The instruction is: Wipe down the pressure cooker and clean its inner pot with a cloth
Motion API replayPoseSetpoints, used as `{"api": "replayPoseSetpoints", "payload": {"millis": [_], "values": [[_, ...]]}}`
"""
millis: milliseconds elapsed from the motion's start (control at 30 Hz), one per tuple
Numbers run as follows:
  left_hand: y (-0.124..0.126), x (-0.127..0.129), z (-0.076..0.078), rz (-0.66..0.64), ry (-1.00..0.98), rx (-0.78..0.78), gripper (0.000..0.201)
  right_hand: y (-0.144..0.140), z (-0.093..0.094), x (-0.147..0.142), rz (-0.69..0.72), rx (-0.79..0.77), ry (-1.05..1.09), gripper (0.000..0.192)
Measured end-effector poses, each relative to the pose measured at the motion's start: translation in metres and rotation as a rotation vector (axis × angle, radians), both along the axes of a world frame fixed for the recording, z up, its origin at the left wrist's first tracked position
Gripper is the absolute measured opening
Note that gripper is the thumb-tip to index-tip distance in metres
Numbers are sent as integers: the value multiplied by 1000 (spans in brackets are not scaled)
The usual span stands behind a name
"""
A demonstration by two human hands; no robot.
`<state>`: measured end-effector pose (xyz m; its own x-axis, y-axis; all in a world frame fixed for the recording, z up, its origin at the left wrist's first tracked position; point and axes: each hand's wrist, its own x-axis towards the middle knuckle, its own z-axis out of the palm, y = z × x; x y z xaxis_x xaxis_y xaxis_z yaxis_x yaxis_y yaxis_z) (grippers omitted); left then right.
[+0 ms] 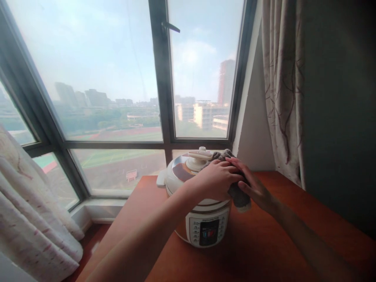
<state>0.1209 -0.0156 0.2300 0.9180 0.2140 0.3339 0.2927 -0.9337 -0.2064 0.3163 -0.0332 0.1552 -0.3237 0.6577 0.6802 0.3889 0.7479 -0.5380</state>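
Left hand (219,178): I have it clenched on the dark cloth (239,194), pressing it to the lid.
Right hand (255,188): laid flat against the cloth's side, bracing.
Cooker (202,211): at the surface's (293,235) window end.
Technique: I'd judge short strokes best, avoiding the lid knob (199,156).

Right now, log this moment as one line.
left hand: on white pressure cooker's lid | right hand: pressing dark grey cloth to lid edge | cooker: on reddish wooden table
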Motion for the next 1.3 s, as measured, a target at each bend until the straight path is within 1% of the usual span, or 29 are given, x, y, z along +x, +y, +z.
{"api": "replayPoseSetpoints", "payload": {"millis": [67,133,200,233,267,300,333,367,400,467,500,567,600,633,700,767,900,1033,1133,1200,1300], "values": [[3,-12,7,-75,-16,-70,55,0,-5,-2,-43,84,-73,77],[2,-29,12,-127,-48,-151,58,-2,-8,-6,-89,188,-169,81],[4,-52,14,-138,-126,-265,55,-4,-8,-9,-118,265,-271,78],[7,-65,13,-119,-189,-339,52,-5,-8,-10,-129,289,-313,75],[11,-80,11,-75,-310,-392,49,-6,-7,-12,-140,304,-344,72],[16,-96,8,1,-451,-418,44,-7,-7,-13,-153,313,-360,70],[22,-112,3,107,-594,-422,39,-9,-8,-15,-169,317,-361,69],[28,-127,-2,226,-693,-418,39,-10,-8,-18,-185,319,-351,69],[34,-141,-9,322,-764,-428,43,-12,-9,-21,-202,321,-336,70],[43,-163,-23,500,-809,-499,58,-17,-12,-29,-240,327,-305,75],[45,-170,-30,585,-816,-521,64,-20,-13,-35,-262,332,-295,79],[46,-174,-43,702,-800,-557,70,-28,-14,-47,-313,335,-291,86],[45,-173,-49,720,-790,-581,70,-32,-14,-54,-341,333,-296,89],[44,-169,-53,709,-785,-606,68,-36,-14,-61,-368,329,-301,91],[41,-160,-60,647,-805,-638,65,-44,-13,-76,-420,321,-305,93],[39,-152,-64,609,-864,-624,63,-49,-12,-88,-457,317,-293,90],[40,-148,-68,630,-966,-606,61,-45,-11,-98,-466,338,-234,77],[44,-152,-71,605,-983,-638,61,-33,-10,-90,-482,361,-151,65],[45,-153,-73,613,-998,-653,62,-21,-8,-77,-495,337,-88,56],[45,-153,-73,623,-1003,-651,61,-11,-5,-65,-480,293,-42,50],[45,-152,-74,604,-999,-639,59,10,4,-43,-448,181,20,42]]}}
